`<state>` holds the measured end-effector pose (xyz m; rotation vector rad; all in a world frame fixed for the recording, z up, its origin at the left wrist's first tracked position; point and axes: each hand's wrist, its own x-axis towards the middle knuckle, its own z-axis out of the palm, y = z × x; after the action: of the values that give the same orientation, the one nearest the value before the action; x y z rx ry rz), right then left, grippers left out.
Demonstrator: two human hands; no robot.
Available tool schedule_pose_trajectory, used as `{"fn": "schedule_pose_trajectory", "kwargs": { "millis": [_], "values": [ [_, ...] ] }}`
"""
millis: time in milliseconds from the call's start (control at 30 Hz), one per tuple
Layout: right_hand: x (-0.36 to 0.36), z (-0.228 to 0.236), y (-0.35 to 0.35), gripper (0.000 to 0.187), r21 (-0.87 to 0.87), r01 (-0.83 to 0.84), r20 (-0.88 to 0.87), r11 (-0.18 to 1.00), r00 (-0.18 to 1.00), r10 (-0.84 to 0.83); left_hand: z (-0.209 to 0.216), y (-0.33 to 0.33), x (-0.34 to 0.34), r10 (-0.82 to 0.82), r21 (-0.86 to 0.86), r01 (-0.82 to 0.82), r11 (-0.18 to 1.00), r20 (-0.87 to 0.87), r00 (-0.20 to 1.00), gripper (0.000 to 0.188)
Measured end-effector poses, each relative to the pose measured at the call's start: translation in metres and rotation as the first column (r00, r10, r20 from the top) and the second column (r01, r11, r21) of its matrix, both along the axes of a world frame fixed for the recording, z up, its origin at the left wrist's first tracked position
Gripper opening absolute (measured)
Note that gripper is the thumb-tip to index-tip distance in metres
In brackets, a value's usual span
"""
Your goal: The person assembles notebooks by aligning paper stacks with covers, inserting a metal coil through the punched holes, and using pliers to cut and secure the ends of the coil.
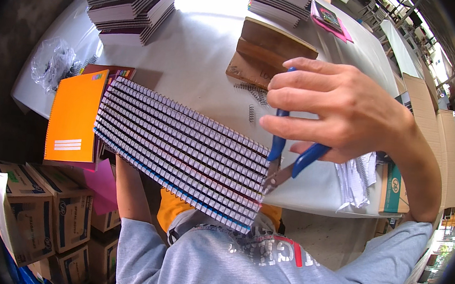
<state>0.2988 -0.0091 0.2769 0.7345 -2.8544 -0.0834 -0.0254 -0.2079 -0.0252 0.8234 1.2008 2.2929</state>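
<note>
A thick stack of spiral notebooks (182, 154) slants across the middle, its rows of dark wire coils facing up. My left forearm (134, 190) runs up beneath the stack's left part; the left hand and its fingers are hidden behind it. Blue-handled cutting pliers (305, 159) are in my right hand (340, 106), handles spread, with fingers over one handle and the thumb by the other. The pliers' metal jaws are at the stack's right end, by the coil ends; whether they touch a wire I cannot make out.
An orange notebook (73, 119) lies left of the stack. Tall notebook piles (128, 9) and a brown wooden stand (272, 48) are farther back. Loose coil pieces (251, 113) lie on the white table (191, 62). Crumpled paper (356, 179) is at right, cartons (70, 209) at lower left.
</note>
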Motion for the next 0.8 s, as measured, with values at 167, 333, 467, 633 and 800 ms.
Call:
{"fn": "schedule_pose_trajectory", "kwargs": {
  "millis": [167, 333, 467, 633, 800],
  "values": [
    [-0.011, 0.025, -0.021, 0.022, 0.170, 0.232, 0.466, 0.958, 0.837, -0.286, 0.000, 0.001, 0.001, -0.013, 0.004, 0.013, 1.000, -0.002, 1.000, 0.061],
    [-0.010, 0.033, -0.032, 0.017, 0.327, 0.448, 0.698, 0.832, 0.480, -0.532, 0.001, 0.001, 0.000, -0.019, 0.011, 0.019, 1.000, -0.001, 1.000, 0.062],
    [0.004, 0.017, -0.011, 0.038, 0.061, 0.156, 0.133, 0.986, 0.978, -0.163, -0.002, 0.005, -0.003, -0.030, 0.023, 0.030, 0.999, -0.001, 1.000, 0.062],
    [-0.001, -0.001, -0.007, 0.047, -0.029, 0.000, 0.035, 1.000, 0.999, 0.001, -0.003, 0.006, -0.005, -0.032, 0.017, 0.032, 0.999, -0.005, 0.999, 0.063],
    [-0.012, 0.029, -0.035, 0.017, 0.358, 0.294, 0.636, 0.886, 0.618, -0.462, -0.003, 0.007, -0.005, -0.041, 0.023, 0.041, 0.999, 0.001, 0.999, 0.064]
  ]
}}
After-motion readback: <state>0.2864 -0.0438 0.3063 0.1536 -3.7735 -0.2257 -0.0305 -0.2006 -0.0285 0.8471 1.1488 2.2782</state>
